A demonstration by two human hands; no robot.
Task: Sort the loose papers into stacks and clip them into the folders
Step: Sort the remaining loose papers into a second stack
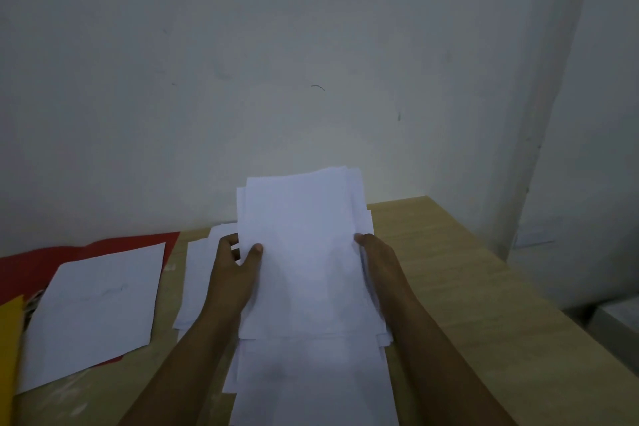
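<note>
- Now we hold a sheaf of white papers [304, 252] up off the wooden table [449, 270], tilted toward the wall, its edges ragged and not yet squared.
- Our left hand [231, 266] clamps the sheaf's left edge, thumb on the front face and fingers curled behind; our right hand [375, 259] grips its right edge the same way, though its fingers are mostly hidden behind the sheets. Holding both sides probably lets us even up the edges.
- Beneath the sheaf more loose sheets [311, 380] lie on the table, and another pile [197, 273] sits just left of it.
- Further left of the sheaf, a red folder [52, 259] lies open with a white sheet [96, 311] on it; a yellow folder [10, 339] shows at the frame's edge.
- Nothing stands between the sheaf and the red folder except the left pile.
</note>
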